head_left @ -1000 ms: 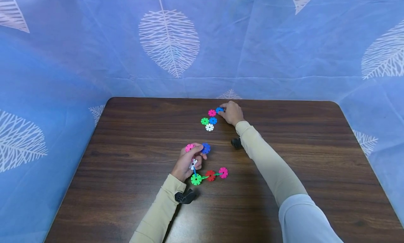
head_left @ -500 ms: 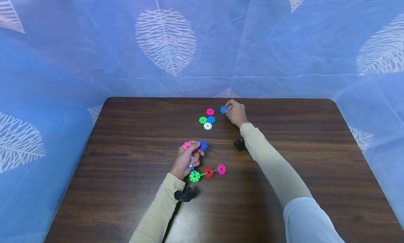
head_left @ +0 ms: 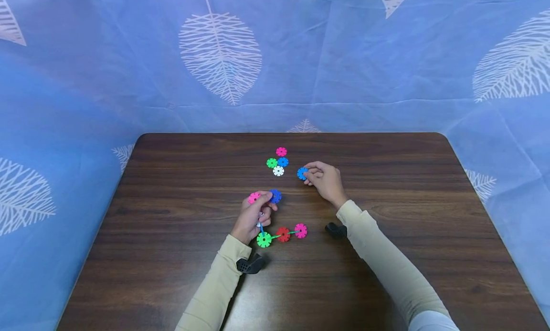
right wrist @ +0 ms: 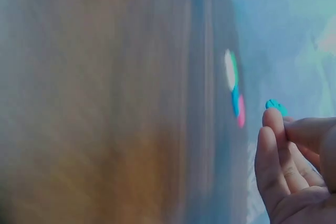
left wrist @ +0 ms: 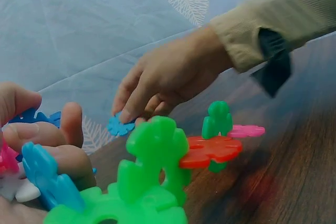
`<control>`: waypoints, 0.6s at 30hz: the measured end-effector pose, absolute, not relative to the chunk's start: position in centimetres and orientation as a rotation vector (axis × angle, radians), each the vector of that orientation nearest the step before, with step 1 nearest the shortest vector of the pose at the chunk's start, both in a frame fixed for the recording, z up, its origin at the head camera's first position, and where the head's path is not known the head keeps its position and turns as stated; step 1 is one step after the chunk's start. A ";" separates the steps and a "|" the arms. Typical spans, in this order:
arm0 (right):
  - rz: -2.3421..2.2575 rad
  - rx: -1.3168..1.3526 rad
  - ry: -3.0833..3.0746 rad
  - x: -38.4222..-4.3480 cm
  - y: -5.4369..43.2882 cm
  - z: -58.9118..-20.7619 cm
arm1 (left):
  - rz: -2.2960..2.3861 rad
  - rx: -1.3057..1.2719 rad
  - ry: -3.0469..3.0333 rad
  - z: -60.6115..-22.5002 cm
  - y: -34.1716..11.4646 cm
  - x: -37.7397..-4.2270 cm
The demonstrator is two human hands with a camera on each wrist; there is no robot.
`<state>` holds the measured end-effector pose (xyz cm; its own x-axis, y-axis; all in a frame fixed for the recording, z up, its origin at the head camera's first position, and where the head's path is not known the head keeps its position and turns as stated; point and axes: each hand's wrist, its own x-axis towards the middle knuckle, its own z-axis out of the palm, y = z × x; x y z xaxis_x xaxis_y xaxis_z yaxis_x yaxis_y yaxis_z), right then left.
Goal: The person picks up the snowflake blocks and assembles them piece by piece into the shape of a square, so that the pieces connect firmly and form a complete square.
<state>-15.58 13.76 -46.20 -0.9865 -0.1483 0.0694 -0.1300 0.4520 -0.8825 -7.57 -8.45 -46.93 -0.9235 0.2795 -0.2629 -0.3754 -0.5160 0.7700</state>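
The left hand (head_left: 252,217) covers most of a white disc (left wrist: 25,191), its thumb overlapping a dark-blue disc (head_left: 277,196). Beside that hand, a green disc (left wrist: 152,214) is cut off by the left-wrist view's bottom edge. Beyond it, the right hand (head_left: 325,180) partly hides a light-blue disc (head_left: 301,174); the right-wrist view blurs the loose discs (right wrist: 235,102).

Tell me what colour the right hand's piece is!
Bright blue: the snowflake disc shows best in the head view.

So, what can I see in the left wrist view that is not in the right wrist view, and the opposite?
Only left wrist: the left hand gripping the chain of linked discs. Only right wrist: the loose white disc and loose pink disc, both blurred. Both: the right hand pinching a blue disc.
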 end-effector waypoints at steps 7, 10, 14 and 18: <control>-1.706 -0.311 2.531 -11.9 12.8 -45.3 | 2.421 -0.135 1.277 -46.9 -8.5 -7.6; -1.736 -0.320 2.461 -11.1 12.3 -44.8 | 2.406 -0.128 1.281 -46.8 -8.4 -7.7; -1.773 -0.344 2.385 -10.4 11.7 -44.3 | 2.392 -0.125 1.279 -46.7 -8.3 -7.6; -1.776 -0.361 2.361 -10.0 11.5 -44.0 | 2.387 -0.126 1.273 -46.7 -8.2 -7.6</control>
<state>-10.04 11.50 -43.97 -0.9572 -0.2891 0.0133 -0.0929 0.2634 -0.9602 -7.65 -8.18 -46.69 -0.9032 0.3285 -0.2761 -0.4123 -0.4858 0.7707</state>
